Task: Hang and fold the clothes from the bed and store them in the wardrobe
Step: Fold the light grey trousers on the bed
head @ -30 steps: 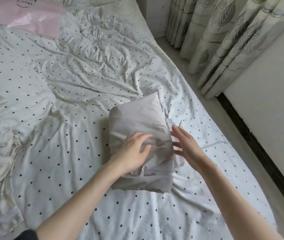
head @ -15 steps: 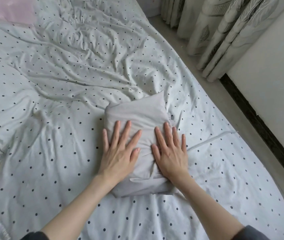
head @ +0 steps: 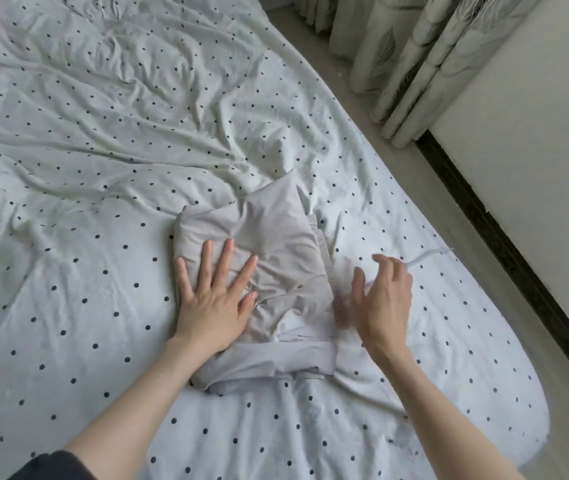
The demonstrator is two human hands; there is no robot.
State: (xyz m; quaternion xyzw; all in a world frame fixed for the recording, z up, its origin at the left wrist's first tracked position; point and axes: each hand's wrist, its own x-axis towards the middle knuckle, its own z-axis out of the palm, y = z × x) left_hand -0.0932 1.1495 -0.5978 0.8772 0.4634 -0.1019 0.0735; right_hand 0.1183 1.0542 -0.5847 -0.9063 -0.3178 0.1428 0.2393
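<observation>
1. Two bare hands reach forward from the near edge over a bed [head: 110, 161] covered with a rumpled white sheet printed with small dark dots.
2. One folded garment [head: 276, 258], pale grey and soft, lies as a compact bundle on the sheet, near you and a little right of centre.
3. Your left hand [head: 215, 299] lies flat on the left half of the bundle, fingers straight and spread, pressing the cloth down and gripping nothing.
4. Your right hand [head: 382, 299] hovers just beside the bundle's right edge. Its fingers are loosely bent and apart, and it holds nothing. Motion blur hides whether the fingertips touch the cloth.
5. Layered edges of the fold show along the bundle's right and near sides, and the top surface is creased.
6. Patterned curtains [head: 411, 53] hang at the far right, above a strip of floor and a pale wall with a dark skirting board [head: 511, 258].
7. Judging by this, the folding of this piece is nearly finished, and you are smoothing and tidying the bundle.
8. Storing comes next: slide both hands under the bundle and lift it level so the layers stay together. No wardrobe is in view.
</observation>
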